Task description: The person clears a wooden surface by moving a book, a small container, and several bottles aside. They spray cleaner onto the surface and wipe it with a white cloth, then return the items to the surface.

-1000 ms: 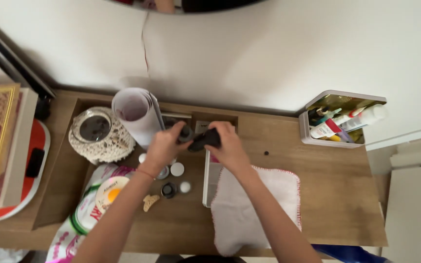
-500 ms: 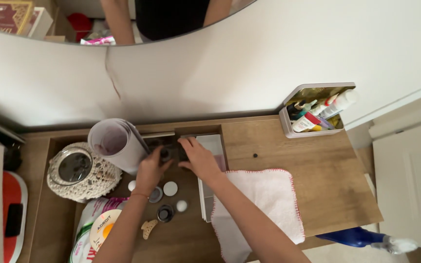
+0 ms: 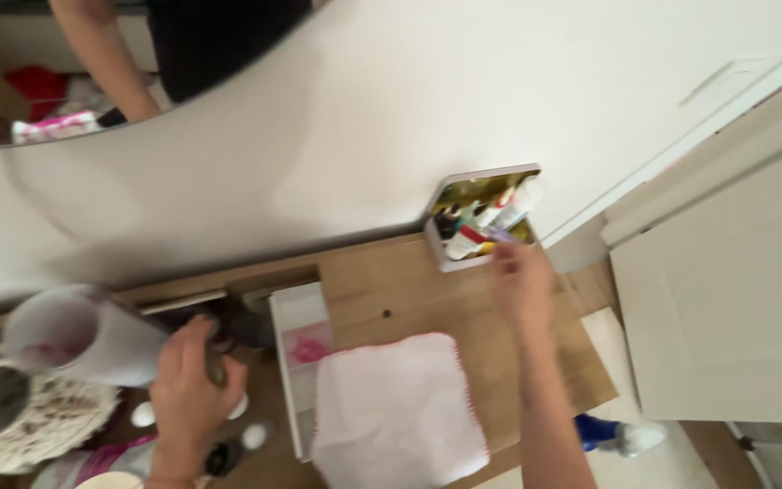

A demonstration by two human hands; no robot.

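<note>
My left hand [image 3: 194, 385] is closed around a small dark bottle [image 3: 233, 331] in the sunken part of the wooden desk [image 3: 409, 290], next to a rolled white paper tube [image 3: 92, 340]. My right hand [image 3: 519, 282] reaches far right, and its fingertips touch the front edge of a white box [image 3: 441, 258] full of small bottles and tubes [image 3: 486, 215]. A lilac item [image 3: 500, 235] sits at those fingertips. Motion blur hides whether the hand grips it.
A white cloth with red stitching [image 3: 395, 412] lies on the desk front. A white tray [image 3: 299, 353] lies beside it. A lace-covered jar [image 3: 11, 407] and small lids [image 3: 145, 414] are at the left. A white cabinet door [image 3: 726, 290] stands right; a mirror [image 3: 92, 63] hangs above.
The view swung right. My right hand left the dark bottle and moved right to the white box. My left hand stays at the dark bottle.
</note>
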